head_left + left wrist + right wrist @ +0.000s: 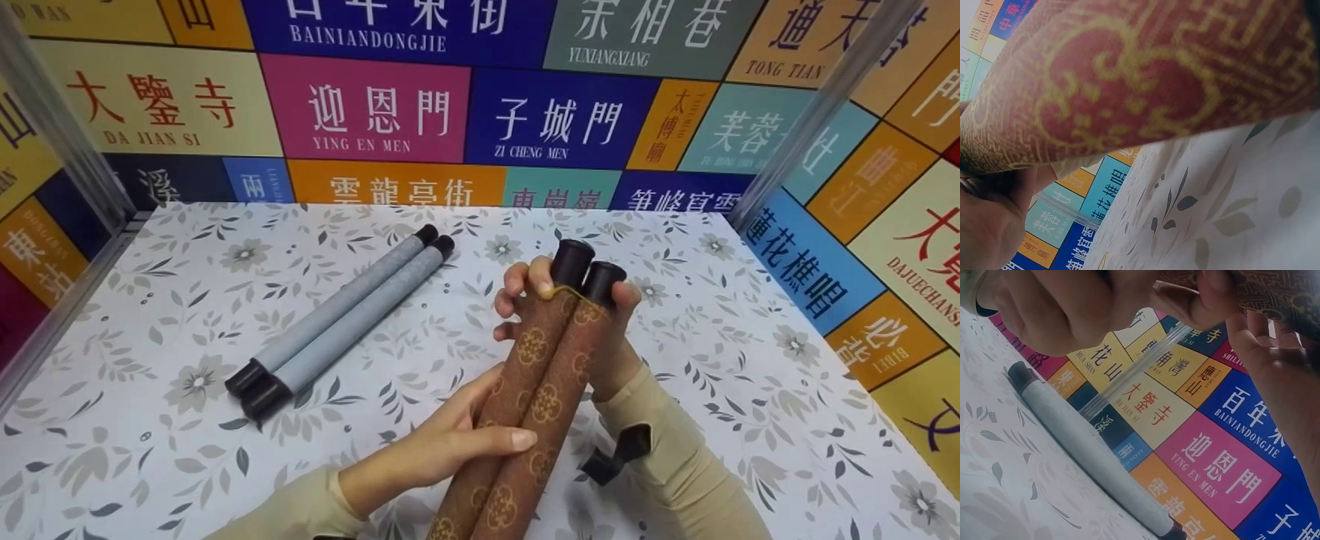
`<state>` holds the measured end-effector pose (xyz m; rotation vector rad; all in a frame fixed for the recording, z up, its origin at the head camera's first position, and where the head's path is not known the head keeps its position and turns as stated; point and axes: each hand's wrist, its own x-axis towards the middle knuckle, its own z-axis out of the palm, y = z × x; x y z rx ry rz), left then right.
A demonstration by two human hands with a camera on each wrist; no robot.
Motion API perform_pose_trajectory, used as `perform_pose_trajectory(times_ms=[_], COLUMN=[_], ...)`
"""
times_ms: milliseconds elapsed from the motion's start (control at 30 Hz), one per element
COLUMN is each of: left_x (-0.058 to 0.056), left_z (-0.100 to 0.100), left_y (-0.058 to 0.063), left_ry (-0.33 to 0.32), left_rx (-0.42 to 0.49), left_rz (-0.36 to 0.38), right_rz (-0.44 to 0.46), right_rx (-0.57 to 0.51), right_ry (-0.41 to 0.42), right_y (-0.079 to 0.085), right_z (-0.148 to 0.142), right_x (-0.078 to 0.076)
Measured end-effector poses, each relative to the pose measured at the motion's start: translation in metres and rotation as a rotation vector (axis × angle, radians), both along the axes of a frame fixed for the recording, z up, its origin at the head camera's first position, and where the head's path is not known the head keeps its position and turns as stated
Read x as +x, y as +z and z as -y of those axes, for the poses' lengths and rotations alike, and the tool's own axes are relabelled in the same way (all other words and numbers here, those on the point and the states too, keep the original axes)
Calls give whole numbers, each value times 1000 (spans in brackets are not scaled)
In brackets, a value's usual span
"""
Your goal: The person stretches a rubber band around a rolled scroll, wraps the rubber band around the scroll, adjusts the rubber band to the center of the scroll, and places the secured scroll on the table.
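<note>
A double-rolled brown scroll (547, 397) with gold patterns slants up from the bottom edge of the head view. Near the middle my left hand (450, 442) grips it, thumb across the front. My right hand (611, 360) reaches behind its upper end, fingers curled around the left side and thumb by the right black knob (604, 281). One right fingertip touches a thin yellow band (574, 294) that crosses both rolls just below the black knobs. In the left wrist view the patterned roll (1123, 84) fills the upper part.
A grey double-rolled scroll (345, 315) with black ends lies on the flower-patterned tablecloth (150, 300) to the left. Behind the table stands a wall of coloured name panels (367, 109), with clear upright posts (817, 112) at both corners. A black strap (634, 442) hangs at the right forearm.
</note>
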<state>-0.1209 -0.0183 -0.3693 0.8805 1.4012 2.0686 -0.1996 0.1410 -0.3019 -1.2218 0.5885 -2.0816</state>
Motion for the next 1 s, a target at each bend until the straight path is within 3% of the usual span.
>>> perform_pose_trajectory(times_ms=[200,333,600,867,1000], left_x=[-1,-1,-3,-8,-8], left_z=[1,2,1,1,0], left_y=[0,-1,-2,-4,-4], left_ry=[-2,6,86,233,284], left_rx=[-9,2,25,-50,-96], left_rz=[13,19,40,42,38], right_rz=[4,-10,-11,7,63], right_rx=[-27,16,232,636,692], right_ry=[16,-12,-244,-487,-562], right_y=[-13,-14,-5,-22,-23], right_z=[-7,-9,-8,-20,-19], right_x=[-13,-16,-13,-29,-30])
